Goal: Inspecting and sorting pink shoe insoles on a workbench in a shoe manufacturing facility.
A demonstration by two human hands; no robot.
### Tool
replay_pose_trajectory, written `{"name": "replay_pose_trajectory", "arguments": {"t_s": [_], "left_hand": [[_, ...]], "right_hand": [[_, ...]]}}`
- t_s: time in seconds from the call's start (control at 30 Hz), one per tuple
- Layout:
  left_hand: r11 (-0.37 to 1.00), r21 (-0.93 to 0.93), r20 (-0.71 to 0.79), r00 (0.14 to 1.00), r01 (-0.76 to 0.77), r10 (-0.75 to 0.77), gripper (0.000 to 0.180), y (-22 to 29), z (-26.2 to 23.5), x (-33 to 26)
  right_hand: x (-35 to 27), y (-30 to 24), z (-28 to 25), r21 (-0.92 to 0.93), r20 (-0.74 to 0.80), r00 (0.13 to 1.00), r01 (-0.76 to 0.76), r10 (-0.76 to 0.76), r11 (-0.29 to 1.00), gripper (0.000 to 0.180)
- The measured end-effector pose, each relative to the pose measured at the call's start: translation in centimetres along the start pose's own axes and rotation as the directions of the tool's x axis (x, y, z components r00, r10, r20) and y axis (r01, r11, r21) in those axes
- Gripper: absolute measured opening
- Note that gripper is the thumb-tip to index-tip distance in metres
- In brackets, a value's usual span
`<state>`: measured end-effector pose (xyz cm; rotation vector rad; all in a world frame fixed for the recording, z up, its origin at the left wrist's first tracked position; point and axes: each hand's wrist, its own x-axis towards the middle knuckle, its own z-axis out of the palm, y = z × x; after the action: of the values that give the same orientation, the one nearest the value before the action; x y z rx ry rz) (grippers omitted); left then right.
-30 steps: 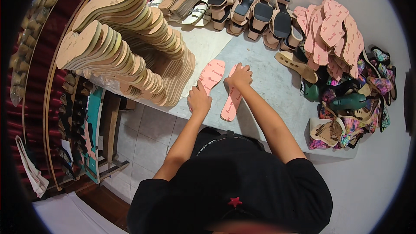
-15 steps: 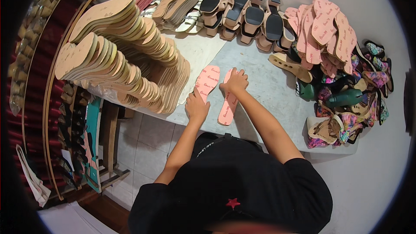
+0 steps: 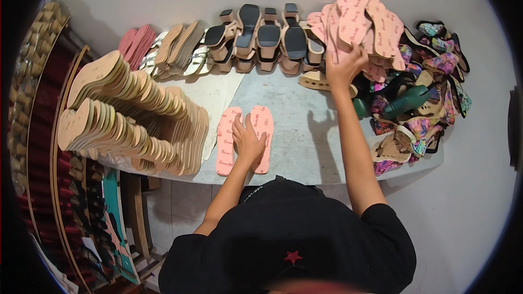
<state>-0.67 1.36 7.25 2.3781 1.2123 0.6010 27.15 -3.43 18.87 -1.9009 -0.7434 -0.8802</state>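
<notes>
Two pink insoles point(image 3: 262, 155) lay side by side at the near edge of the tabletop point(image 3: 289, 125), the left hand point(image 3: 249, 144) over them — fingers spread wide across both. Tan sole stacks point(image 3: 188, 130) stood toward the left edge, floral footwear point(image 3: 440, 64) heaped by the right. Farther off, near the far right corner, the right hand point(image 3: 347, 68) touched a pile of pink insoles point(image 3: 384, 30) — fingers bent, though whether they pinched one could not be told. Black-bottomed sandals point(image 3: 268, 38) lined the far edge.
</notes>
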Motion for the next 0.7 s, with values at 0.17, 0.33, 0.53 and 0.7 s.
{"name": "replay_pose_trajectory", "arguments": {"t_s": [0.17, 0.33, 0.53, 0.7], "left_hand": [[0.975, -0.121, -0.001, 0.982, -0.189, 0.190, 0.072, 3.0, 1.7, 1.5], [0.949, -0.231, 0.025, 0.974, -0.214, 0.225, 0.067, 3.8, 2.0, 1.1], [0.950, -0.274, 0.062, 0.983, -0.151, 0.174, 0.062, 1.8, 2.2, 0.1], [0.938, -0.325, 0.056, 0.988, -0.120, 0.146, 0.055, 0.8, 2.2, 1.0]], "right_hand": [[7.9, 0.6, 1.9, -0.408, 0.171, 0.976, -0.056, 0.136, 0.911, 0.088], [9.5, 2.1, 4.0, -0.702, 0.355, 0.872, 0.011, 0.336, 0.712, 0.099], [9.7, 3.0, 4.4, -0.666, 0.278, 0.920, -0.022, 0.276, 0.746, 0.091], [10.1, 0.7, 1.2, -0.439, 0.302, 0.939, -0.018, 0.167, 0.898, 0.091]]}}
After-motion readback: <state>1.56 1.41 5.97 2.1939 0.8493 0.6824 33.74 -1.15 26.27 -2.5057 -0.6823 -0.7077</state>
